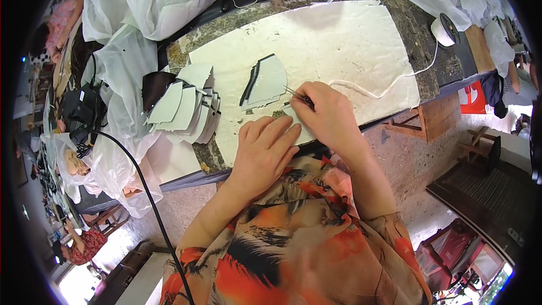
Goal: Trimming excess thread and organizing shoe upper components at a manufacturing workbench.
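Observation:
My right hand [324,110] is closed around slim metal tweezers [296,95], whose two thin prongs point left. Below the prongs, a pale cut piece [304,131] lies partly hidden under my hands. My left hand [264,144] rests with its fingers stretched out flat at that piece's left edge. Just beyond the hands are pale, fan-shaped pieces [270,79], with a black strip along the left side and a notched lower edge. A white cord [361,89] curves across the worktop toward my right hand.
A pile of similar pale pieces [183,113] sits to the left. The cord's spool [445,30] stands at the far right of the paper-covered board [350,39]. Translucent plastic sheeting [127,0] borders the table. A black cable [141,178] hangs at left; a wooden stool [432,117] stands right.

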Available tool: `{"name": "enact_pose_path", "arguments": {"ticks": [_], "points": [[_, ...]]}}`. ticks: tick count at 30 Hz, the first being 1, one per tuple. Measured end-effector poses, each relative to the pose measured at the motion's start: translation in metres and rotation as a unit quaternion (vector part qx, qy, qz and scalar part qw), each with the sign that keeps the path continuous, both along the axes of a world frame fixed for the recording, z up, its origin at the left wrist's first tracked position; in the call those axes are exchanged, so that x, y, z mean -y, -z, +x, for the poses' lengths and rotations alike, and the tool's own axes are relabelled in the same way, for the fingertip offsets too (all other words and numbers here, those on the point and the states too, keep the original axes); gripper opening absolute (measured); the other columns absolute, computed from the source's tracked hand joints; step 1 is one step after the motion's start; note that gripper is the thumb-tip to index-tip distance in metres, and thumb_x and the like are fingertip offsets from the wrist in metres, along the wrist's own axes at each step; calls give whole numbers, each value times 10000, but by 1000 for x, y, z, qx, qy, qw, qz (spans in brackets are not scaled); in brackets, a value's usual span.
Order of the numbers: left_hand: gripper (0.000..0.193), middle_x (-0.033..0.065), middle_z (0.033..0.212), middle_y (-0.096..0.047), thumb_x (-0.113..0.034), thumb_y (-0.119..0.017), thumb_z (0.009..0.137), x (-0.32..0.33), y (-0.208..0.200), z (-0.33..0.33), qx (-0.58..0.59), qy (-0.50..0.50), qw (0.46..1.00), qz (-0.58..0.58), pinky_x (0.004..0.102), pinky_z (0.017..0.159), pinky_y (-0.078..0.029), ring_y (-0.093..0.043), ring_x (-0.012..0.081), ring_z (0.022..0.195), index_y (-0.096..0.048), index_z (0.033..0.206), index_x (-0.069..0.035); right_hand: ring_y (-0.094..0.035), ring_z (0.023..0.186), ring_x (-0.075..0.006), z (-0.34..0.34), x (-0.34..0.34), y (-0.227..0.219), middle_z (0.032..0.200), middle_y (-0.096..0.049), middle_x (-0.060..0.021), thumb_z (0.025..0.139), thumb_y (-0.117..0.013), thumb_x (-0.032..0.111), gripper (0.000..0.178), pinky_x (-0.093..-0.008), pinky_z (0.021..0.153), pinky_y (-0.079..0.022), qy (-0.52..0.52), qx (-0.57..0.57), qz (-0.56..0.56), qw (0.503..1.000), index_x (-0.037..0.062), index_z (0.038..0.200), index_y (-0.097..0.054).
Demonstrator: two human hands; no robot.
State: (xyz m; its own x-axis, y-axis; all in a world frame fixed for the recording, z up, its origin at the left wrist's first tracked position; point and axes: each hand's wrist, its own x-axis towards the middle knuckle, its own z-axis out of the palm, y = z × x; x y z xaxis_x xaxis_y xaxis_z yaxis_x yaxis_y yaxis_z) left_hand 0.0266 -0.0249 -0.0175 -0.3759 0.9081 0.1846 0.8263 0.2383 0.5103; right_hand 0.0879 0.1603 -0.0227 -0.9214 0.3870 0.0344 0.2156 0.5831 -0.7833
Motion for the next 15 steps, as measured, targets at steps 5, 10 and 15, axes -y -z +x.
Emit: {"name": "enact_pose_path", "arguments": {"ticks": [5, 10, 15], "points": [[391, 111, 1384, -558, -250, -727, 875, -2, -3, 2, -22, -31, 999, -7, 468, 1051, -357, -494, 316, 1261, -655, 1234, -115, -638, 797, -403, 1, 4, 1, 879, -649, -182, 920, -641, 167, 149, -482, 694, -511, 15, -4, 4, 1000, 21, 935, -616], [380, 113, 1402, -559, -325, -705, 898, -6, 0, 1, -30, -45, 998, -20, 478, 1085, -321, -479, 313, 1304, -657, 1225, -136, -637, 794, -399, 2, 6, 0, 877, -643, -177, 914, -647, 161, 142, -477, 689, -511, 21, -7, 17, 1000, 24, 934, -615], [369, 101, 1406, -565, -357, -692, 909, -7, 1, 2, -53, -48, 996, -47, 481, 1091, -310, -484, 301, 1305, -657, 1214, -152, -642, 807, -376, 5, -6, -3, 873, -651, -174, 900, -668, 150, 142, -441, 708, -512, 20, -12, -11, 1000, 16, 932, -630]]}}
